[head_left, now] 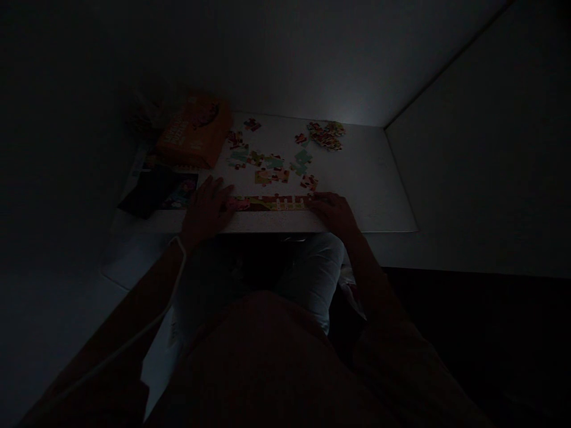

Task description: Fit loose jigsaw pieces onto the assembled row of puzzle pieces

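The scene is very dark. A joined strip of puzzle pieces (272,203) lies along the near edge of a white table (370,178). My left hand (209,209) rests flat at the strip's left end, fingers spread and touching it. My right hand (332,209) lies at the strip's right end with its fingers curled onto the pieces. Loose puzzle pieces (267,160) are scattered on the table beyond the strip, and a small heap of pieces (327,135) sits at the far right.
An orange puzzle box (195,132) stands at the table's far left. A dark printed sheet (160,189) lies by the left edge. Walls close in behind and to the right. A white cord (173,279) runs along my left arm.
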Action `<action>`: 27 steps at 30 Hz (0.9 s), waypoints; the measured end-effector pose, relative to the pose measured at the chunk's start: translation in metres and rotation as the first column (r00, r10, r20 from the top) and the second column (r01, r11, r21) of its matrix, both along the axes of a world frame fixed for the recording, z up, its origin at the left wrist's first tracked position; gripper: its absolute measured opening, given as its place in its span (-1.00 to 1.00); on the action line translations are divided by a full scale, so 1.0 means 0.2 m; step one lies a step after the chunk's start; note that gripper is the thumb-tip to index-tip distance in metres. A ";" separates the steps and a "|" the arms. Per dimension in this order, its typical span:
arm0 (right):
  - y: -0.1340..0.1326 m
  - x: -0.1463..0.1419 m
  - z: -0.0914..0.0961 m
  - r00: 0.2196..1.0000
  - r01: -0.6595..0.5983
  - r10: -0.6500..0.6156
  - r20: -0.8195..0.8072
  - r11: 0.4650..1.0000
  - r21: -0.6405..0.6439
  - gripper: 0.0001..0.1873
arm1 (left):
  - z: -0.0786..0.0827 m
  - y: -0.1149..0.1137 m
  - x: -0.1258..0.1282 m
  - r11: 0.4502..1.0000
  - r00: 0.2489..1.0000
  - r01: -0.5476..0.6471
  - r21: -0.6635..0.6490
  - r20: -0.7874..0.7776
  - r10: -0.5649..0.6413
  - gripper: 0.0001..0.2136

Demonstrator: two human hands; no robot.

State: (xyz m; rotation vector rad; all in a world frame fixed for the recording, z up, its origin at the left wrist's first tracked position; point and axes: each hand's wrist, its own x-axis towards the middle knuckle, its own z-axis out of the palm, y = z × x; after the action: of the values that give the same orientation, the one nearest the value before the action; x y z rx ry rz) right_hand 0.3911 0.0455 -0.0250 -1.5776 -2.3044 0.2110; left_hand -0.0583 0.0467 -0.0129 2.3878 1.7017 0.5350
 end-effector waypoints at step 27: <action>0.16 0.04 -0.02 0.938 0.101 -0.101 -0.330 0.995 -0.018 -0.41 | 0.00 0.00 0.01 0.999 0.999 -0.037 0.014 -0.012 0.037 -0.33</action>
State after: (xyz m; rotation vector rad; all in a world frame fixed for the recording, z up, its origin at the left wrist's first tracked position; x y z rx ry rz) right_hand 0.3999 0.0766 -0.0290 -1.5230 -1.9615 0.4176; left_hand -0.0558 0.0470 -0.0121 2.3780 1.7557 0.5409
